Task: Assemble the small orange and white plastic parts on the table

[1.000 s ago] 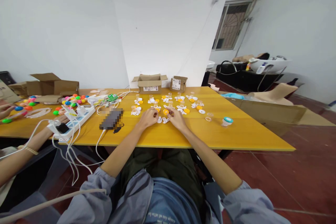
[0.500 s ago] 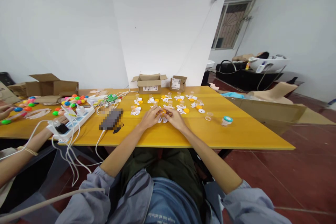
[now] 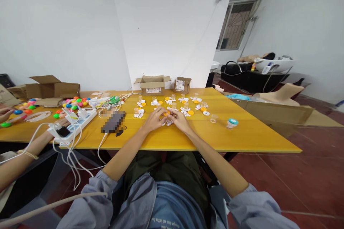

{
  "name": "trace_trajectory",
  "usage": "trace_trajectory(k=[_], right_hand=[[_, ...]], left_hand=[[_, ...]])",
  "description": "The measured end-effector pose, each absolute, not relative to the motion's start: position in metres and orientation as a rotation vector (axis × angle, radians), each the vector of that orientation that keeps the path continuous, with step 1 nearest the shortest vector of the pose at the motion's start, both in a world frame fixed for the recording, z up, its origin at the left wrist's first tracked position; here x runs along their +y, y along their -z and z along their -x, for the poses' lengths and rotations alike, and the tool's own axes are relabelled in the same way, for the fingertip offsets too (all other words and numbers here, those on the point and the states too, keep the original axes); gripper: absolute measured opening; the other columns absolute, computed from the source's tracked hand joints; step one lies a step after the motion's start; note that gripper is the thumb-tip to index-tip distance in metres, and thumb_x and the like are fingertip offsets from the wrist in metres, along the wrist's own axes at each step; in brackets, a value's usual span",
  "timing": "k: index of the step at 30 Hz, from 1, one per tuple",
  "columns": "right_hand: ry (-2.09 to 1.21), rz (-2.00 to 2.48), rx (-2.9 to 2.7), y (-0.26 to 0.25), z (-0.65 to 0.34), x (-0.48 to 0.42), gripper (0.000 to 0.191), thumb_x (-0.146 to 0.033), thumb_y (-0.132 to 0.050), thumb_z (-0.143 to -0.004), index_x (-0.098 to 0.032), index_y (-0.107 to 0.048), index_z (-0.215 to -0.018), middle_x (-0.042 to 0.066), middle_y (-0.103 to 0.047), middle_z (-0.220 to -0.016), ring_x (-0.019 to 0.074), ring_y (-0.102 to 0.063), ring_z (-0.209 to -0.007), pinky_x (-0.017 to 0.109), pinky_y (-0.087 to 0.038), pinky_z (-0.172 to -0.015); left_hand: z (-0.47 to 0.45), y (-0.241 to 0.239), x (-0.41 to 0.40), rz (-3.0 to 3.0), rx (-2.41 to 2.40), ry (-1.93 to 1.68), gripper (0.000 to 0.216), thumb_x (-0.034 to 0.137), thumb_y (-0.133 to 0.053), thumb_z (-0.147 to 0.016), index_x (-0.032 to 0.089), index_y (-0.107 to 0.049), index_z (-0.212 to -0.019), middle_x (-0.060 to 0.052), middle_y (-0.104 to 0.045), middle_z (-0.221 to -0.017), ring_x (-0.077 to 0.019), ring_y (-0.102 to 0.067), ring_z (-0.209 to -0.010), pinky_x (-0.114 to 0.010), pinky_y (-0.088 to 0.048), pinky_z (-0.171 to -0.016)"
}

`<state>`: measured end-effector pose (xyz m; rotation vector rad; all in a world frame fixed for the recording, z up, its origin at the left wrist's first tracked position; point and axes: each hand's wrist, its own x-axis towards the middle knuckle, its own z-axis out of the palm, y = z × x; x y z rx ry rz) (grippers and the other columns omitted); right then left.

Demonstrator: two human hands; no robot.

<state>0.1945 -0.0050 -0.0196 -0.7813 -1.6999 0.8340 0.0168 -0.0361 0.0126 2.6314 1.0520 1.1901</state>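
My left hand (image 3: 153,120) and my right hand (image 3: 180,120) meet at the middle of the yellow table (image 3: 242,136), fingers curled together around a small orange piece (image 3: 166,113) held between them. White cut-out pieces (image 3: 168,122) lie just under the hands. Beyond them are several orange caps (image 3: 191,113), white caps (image 3: 206,113) and small clear cups (image 3: 214,118). A small jar with a teal lid (image 3: 231,123) stands to the right.
Two open cardboard boxes (image 3: 153,85) sit at the table's far edge. A dark phone (image 3: 114,122), a white power strip (image 3: 75,123) and cables lie to the left. Another person's arm (image 3: 24,157) and colourful balls (image 3: 72,103) are at far left.
My hands have drawn closer together and lifted the small orange piece between the fingertips. The rest of the table is unchanged.
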Motion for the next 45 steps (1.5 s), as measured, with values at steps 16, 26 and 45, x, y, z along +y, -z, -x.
trace_trajectory(k=[16,26,45], right_hand=[[-0.849,0.785,-1.673,0.023,-0.193,-0.001,0.026,-0.037,-0.064,-0.087,-0.026,-0.076,-0.106,0.005,-0.076,-0.114,0.0257,-0.069,-0.11,0.044,-0.052,-0.1],[-0.982,0.747,-1.628,0.022,-0.191,-0.002,0.029,-0.024,-0.065,-0.078,-0.023,-0.075,-0.105,0.004,-0.077,-0.102,0.0219,-0.07,-0.097,0.039,-0.055,-0.091],[-0.872,0.849,-1.611,0.028,-0.195,0.005,0.021,-0.026,-0.068,-0.077,-0.021,-0.075,-0.097,0.004,-0.077,-0.09,0.0206,-0.071,-0.085,0.036,-0.057,-0.083]], left_hand=[[-0.018,-0.015,-0.038,-2.481,1.184,-1.135,0.023,0.036,-0.048,-0.098,0.022,-0.065,-0.107,-0.006,-0.067,-0.104,-0.0179,-0.064,-0.089,-0.029,-0.052,-0.081],[-0.018,-0.015,-0.037,-2.464,1.161,-1.198,0.025,0.036,-0.047,-0.1,0.021,-0.065,-0.107,-0.006,-0.068,-0.106,-0.0174,-0.064,-0.089,-0.03,-0.052,-0.084],[-0.019,-0.013,-0.036,-2.503,1.073,-1.172,0.027,0.036,-0.046,-0.1,0.022,-0.068,-0.108,-0.008,-0.069,-0.106,-0.019,-0.064,-0.094,-0.033,-0.052,-0.086]])
